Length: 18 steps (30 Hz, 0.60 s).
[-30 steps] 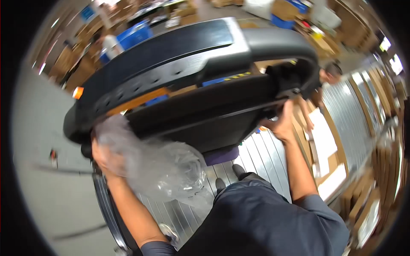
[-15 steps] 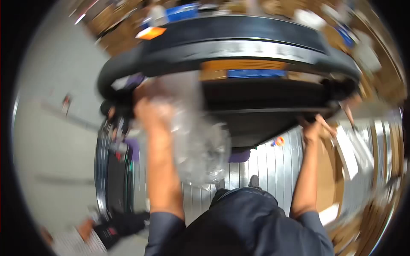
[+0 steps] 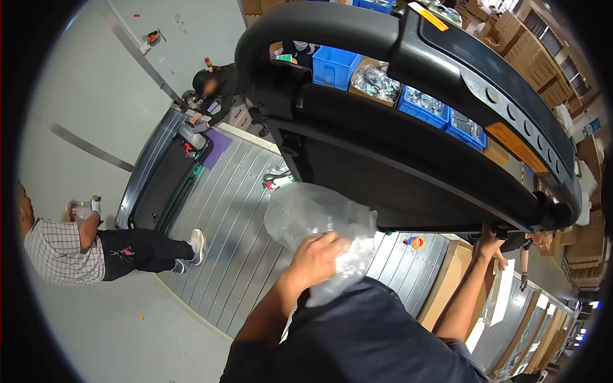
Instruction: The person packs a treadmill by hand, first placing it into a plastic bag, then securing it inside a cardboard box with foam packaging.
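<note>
My left hand (image 3: 314, 262) is closed around a crumpled clear plastic bag (image 3: 306, 214), close to my torso. The bag spreads up and left of the fingers, in front of the lower edge of a large black treadmill (image 3: 383, 182). The treadmill is tilted up before me, its curved handlebar (image 3: 325, 25) and console strip at the top. At its lower right corner, my right hand (image 3: 488, 246) grips the frame from below; some of its fingers are hidden behind the frame.
A slatted metal roller conveyor (image 3: 220, 214) runs under the treadmill. Another treadmill base (image 3: 163, 182) lies on it, with a co-worker (image 3: 217, 96) bent over. A person in a checked shirt (image 3: 64, 252) stands left. Blue crates (image 3: 335, 67) sit behind; a cardboard carton (image 3: 447, 277) and another person are right.
My left hand has come down from the treadmill's left upright toward my body, bringing the plastic bag. The view has turned, so the treadmill appears slanted. My right hand stays at its lower right.
</note>
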Each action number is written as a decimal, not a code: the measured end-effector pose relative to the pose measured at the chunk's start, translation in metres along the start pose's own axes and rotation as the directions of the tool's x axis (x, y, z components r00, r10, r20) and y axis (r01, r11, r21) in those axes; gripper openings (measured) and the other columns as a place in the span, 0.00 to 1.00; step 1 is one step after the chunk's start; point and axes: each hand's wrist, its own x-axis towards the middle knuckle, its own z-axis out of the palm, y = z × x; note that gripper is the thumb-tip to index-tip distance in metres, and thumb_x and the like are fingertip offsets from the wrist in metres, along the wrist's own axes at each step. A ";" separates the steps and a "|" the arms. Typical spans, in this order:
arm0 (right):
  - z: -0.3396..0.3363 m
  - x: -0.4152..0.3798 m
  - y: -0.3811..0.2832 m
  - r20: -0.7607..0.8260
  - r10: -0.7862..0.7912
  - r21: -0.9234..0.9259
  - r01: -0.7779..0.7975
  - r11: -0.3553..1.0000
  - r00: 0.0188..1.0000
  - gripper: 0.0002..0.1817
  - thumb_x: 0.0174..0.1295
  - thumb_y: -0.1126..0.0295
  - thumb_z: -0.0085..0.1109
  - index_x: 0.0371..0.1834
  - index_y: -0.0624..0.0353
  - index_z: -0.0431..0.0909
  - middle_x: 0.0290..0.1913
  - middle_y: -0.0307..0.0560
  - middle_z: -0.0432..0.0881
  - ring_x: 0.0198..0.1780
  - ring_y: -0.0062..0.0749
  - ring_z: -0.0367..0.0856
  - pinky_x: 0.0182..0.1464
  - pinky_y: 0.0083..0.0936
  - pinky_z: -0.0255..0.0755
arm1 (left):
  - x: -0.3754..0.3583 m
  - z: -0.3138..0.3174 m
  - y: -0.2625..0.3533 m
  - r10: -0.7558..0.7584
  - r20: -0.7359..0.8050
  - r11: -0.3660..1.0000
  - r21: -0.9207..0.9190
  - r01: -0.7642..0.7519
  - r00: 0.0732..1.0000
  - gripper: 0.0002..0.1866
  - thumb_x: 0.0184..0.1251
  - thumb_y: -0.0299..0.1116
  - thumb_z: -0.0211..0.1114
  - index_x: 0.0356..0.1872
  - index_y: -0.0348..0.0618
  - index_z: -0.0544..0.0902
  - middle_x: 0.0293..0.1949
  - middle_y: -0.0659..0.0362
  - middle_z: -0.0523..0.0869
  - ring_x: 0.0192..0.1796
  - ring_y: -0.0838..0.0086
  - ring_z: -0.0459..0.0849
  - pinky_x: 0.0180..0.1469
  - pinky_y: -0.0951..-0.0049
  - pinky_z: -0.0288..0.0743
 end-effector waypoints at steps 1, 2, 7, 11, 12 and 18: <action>-0.006 0.001 0.002 0.035 0.056 -0.031 -0.055 0.998 0.998 0.24 0.49 0.79 0.60 0.53 0.60 0.70 0.48 0.41 0.74 0.46 0.30 0.72 0.54 0.24 0.66 | -0.006 0.001 -0.008 -0.025 -0.032 0.989 0.142 0.029 0.999 0.15 0.48 0.26 0.63 0.40 0.33 0.80 0.39 0.50 0.83 0.40 0.56 0.83 0.39 0.65 0.78; -0.025 0.005 0.014 0.125 0.157 -0.045 -0.152 0.987 0.980 0.25 0.49 0.78 0.61 0.53 0.60 0.70 0.47 0.40 0.74 0.47 0.29 0.72 0.55 0.23 0.65 | -0.001 -0.004 -0.004 0.036 -0.155 0.992 0.125 -0.017 0.987 0.14 0.48 0.26 0.63 0.39 0.33 0.80 0.40 0.50 0.83 0.40 0.55 0.82 0.40 0.63 0.78; -0.091 0.036 0.093 0.421 0.228 0.200 -0.335 0.921 0.878 0.29 0.44 0.65 0.71 0.51 0.52 0.71 0.45 0.33 0.74 0.47 0.27 0.71 0.56 0.25 0.65 | 0.069 -0.050 0.040 0.529 -0.538 0.842 0.429 -0.327 0.657 0.09 0.52 0.25 0.62 0.35 0.34 0.79 0.41 0.44 0.82 0.43 0.51 0.80 0.42 0.58 0.78; -0.096 0.022 0.079 0.441 0.216 0.312 -0.375 0.873 0.871 0.32 0.37 0.58 0.78 0.48 0.47 0.73 0.42 0.29 0.75 0.44 0.24 0.73 0.49 0.23 0.69 | 0.132 -0.064 0.070 0.684 -0.583 0.730 0.542 -0.417 0.439 0.11 0.51 0.32 0.60 0.34 0.35 0.79 0.36 0.42 0.82 0.43 0.51 0.80 0.43 0.55 0.76; -0.103 0.017 0.082 0.418 0.241 0.301 -0.383 0.873 0.876 0.33 0.36 0.55 0.79 0.47 0.46 0.73 0.42 0.28 0.75 0.43 0.22 0.73 0.47 0.22 0.69 | 0.144 -0.063 0.077 0.639 -0.611 0.769 0.490 -0.410 0.467 0.13 0.51 0.34 0.60 0.34 0.35 0.79 0.34 0.42 0.82 0.43 0.51 0.80 0.43 0.55 0.75; -0.119 -0.008 0.077 0.425 0.280 0.375 -0.448 0.812 0.861 0.28 0.41 0.45 0.72 0.43 0.44 0.75 0.39 0.24 0.77 0.41 0.18 0.73 0.41 0.20 0.69 | 0.145 -0.054 0.073 0.661 -0.660 0.747 0.537 -0.391 0.357 0.16 0.46 0.34 0.59 0.37 0.39 0.82 0.32 0.47 0.83 0.38 0.52 0.83 0.42 0.58 0.73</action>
